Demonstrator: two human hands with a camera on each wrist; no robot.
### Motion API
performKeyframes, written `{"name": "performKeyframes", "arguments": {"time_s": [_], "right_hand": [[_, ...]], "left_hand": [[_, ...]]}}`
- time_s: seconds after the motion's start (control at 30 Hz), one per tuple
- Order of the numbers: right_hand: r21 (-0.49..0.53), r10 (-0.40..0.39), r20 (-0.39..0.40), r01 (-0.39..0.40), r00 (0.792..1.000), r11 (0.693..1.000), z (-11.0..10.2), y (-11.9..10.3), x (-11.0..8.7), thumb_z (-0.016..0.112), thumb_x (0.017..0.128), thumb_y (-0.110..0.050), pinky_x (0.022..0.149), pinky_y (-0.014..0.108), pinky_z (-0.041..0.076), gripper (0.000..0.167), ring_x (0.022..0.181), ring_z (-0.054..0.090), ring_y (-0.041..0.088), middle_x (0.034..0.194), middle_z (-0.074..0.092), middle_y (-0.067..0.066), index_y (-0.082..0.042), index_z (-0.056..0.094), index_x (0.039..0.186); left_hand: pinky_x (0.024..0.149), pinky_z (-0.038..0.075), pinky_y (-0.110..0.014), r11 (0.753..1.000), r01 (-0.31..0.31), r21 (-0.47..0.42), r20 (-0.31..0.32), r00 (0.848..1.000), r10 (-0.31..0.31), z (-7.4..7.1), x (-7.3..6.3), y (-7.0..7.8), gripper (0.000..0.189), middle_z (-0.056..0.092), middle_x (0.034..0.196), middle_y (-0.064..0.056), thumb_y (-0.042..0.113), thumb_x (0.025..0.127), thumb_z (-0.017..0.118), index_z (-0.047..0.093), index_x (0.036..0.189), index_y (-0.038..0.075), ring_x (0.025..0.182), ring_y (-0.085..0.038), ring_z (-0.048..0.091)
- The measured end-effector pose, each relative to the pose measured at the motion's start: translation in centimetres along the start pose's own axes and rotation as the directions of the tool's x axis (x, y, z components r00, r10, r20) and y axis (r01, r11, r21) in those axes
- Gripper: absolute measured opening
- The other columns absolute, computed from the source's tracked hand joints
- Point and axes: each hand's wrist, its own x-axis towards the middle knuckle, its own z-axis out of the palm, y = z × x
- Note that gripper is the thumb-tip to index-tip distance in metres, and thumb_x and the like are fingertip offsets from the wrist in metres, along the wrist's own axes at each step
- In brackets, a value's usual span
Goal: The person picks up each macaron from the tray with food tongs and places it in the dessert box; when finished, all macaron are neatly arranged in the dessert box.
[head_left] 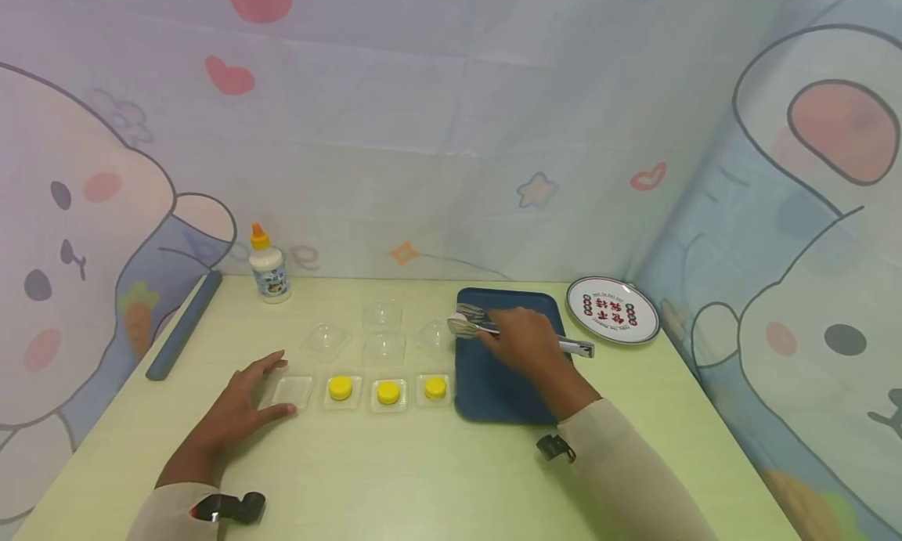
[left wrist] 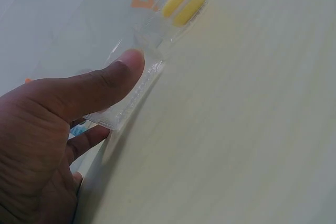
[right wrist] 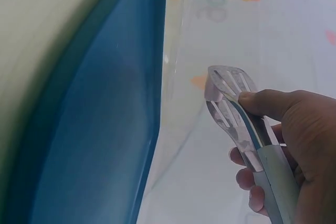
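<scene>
My right hand (head_left: pixel 524 341) grips a pair of metal tongs (head_left: pixel 578 348) over the dark blue tray (head_left: pixel 503 392). Between the slotted tong heads sits a small pale piece (right wrist: pixel 212 91); its kind cannot be made out. Beside an unfilled clear plastic base (head_left: pixel 294 392), my left hand (head_left: pixel 243 404) lies with its fingers spread and its thumb at the near edge. Whether the thumb touches the base is unclear. To its right, a row of clear bases holds round yellow pieces: one (head_left: pixel 340 387), a second (head_left: pixel 387 392) and a third (head_left: pixel 435 387).
Clear plastic lids (head_left: pixel 384 348) stand behind the row. A glue bottle (head_left: pixel 271 271) is at the back left, near a grey-blue bar (head_left: pixel 185 326) along the table's left edge. An oval white plate (head_left: pixel 613 310) lies right of the tray. Printed cloth (head_left: pixel 451 134) hangs behind.
</scene>
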Motion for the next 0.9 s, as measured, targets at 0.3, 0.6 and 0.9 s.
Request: {"name": "performKeyframes", "arguments": {"time_s": [0.3, 0.6, 0.9], "right_hand": [[0.064, -0.084, -0.024, 0.086, 0.996, 0.994, 0.4, -2.8, 0.0, 0.075, 0.103, -0.044, 0.078, 0.051, 0.065, 0.041, 0.1, 0.081, 0.029, 0.116, 0.085, 0.004, -0.019, 0.077, 0.135], [0.037, -0.177, -0.052, 0.179, 0.983, 0.983, 1.1, -5.4, 0.2, 0.074, 0.104, -0.045, 0.071, 0.042, 0.065, 0.038, 0.093, 0.08, 0.021, 0.113, 0.085, 0.001, -0.017, 0.079, 0.13], [0.024, -0.264, -0.049, 0.265, 0.963, 0.964, 1.3, -8.5, 0.6, 0.07, 0.106, -0.047, 0.07, 0.038, 0.064, 0.04, 0.094, 0.081, 0.018, 0.113, 0.085, 0.0, -0.017, 0.079, 0.132]], "left_hand": [[0.127, 0.011, -0.083, 1.0, 0.018, 0.015, 0.005, 1.0, -0.018, 0.0, 0.0, 0.1, 0.098, 0.051, 0.16, -0.03, 0.027, 0.089, 0.091, 0.034, 0.167, 0.003, 0.157, -0.062, 0.029], [0.125, 0.015, -0.083, 0.999, 0.026, 0.031, 0.006, 1.0, -0.026, 0.0, 0.0, 0.0, 0.099, 0.052, 0.16, -0.03, 0.027, 0.089, 0.091, 0.035, 0.166, 0.003, 0.156, -0.061, 0.031], [0.124, 0.016, -0.084, 0.999, 0.037, 0.019, 0.007, 0.999, -0.038, 0.0, 0.0, 0.1, 0.099, 0.051, 0.161, -0.03, 0.027, 0.089, 0.091, 0.034, 0.167, 0.004, 0.157, -0.06, 0.031]]}}
